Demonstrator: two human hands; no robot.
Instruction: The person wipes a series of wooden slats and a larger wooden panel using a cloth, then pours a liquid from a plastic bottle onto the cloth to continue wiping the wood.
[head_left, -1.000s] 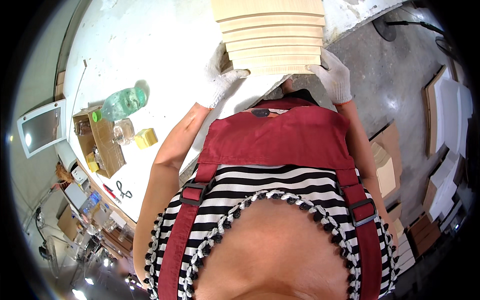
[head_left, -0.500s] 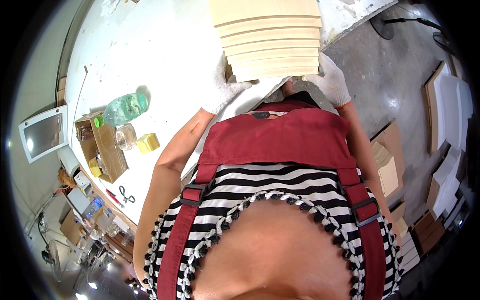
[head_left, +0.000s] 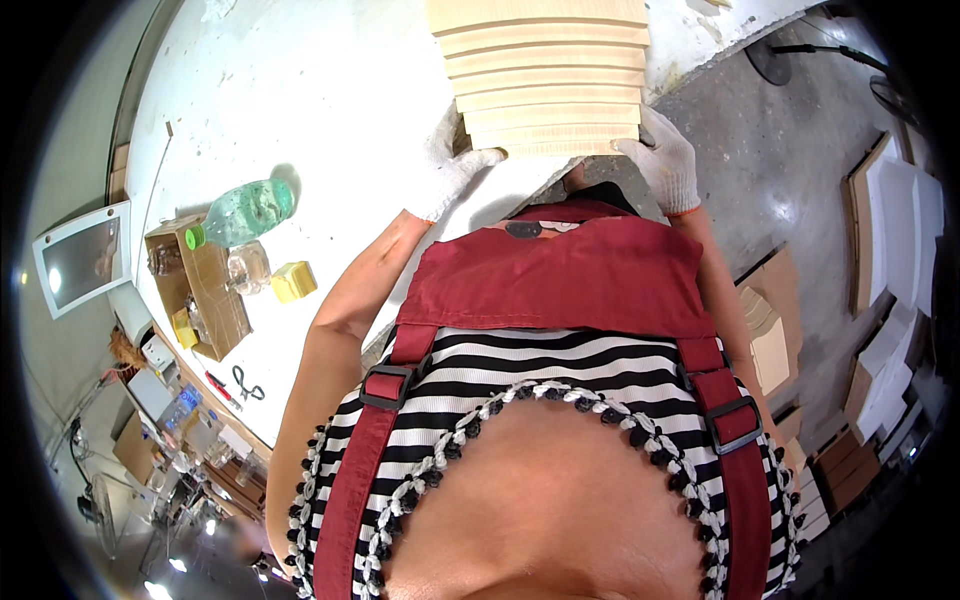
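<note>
A stack of pale wooden boards (head_left: 550, 90), fanned out in steps, lies at the top of the view, at the table's front edge. My left hand (head_left: 452, 170), in a white knitted glove, grips its near left corner with the thumb along the near edge. At the near right corner, my gloved right hand (head_left: 667, 165) holds the same stack, its thumb on the front edge. The other fingers of both hands are partly hidden by the boards.
On the white table (head_left: 330, 90) to the left are a green plastic bottle (head_left: 248, 213), a cardboard box (head_left: 208, 285), a yellow block (head_left: 293, 282) and black-handled scissors (head_left: 246, 384). A framed panel (head_left: 85, 258) stands at far left. Pale boards (head_left: 765, 340) lie on the floor at right.
Both thumbs have come up against the near edge of the stack. The boards sit slightly lower and further right in the view, which has itself shifted a little.
</note>
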